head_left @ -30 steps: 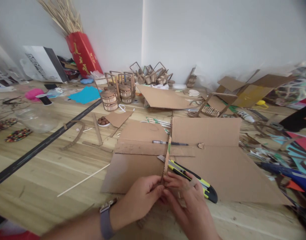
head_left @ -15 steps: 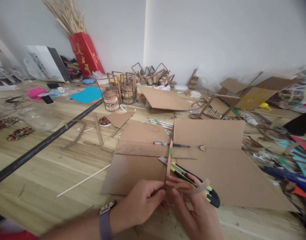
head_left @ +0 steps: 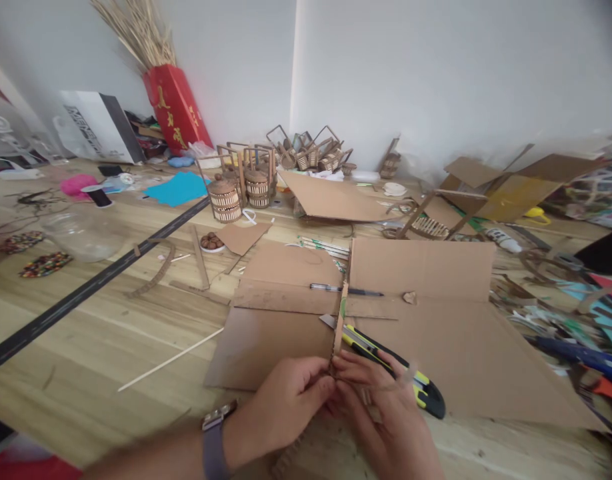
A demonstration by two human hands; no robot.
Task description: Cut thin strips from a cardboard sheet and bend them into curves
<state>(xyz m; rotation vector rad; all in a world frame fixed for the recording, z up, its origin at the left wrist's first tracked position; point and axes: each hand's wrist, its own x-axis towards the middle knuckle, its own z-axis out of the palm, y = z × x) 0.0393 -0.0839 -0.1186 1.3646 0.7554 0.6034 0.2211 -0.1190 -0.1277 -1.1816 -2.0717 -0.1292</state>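
Observation:
My left hand, with a watch on its wrist, pinches the near end of a narrow cardboard strip that stretches away from me and bears a green mark. Against the same end press the fingers and thumb of my right hand, so the spot where the fingertips meet is mostly hidden. A thin, blurred brown strip trails across the right hand. Beside that hand a yellow and black utility knife, blade out, lies on a cardboard sheet. Another cardboard piece lies left of the strip.
A pen lies across the cardboard. Small woven baskets stand behind, near a bowl of brown beads. On the left are a glass jar and a thin stick. Scraps and a blue tool crowd the right side.
The view has shifted slightly, so the things on the table sit a little further right. Both hands keep hold of the strip, their fingers shifting only a little.

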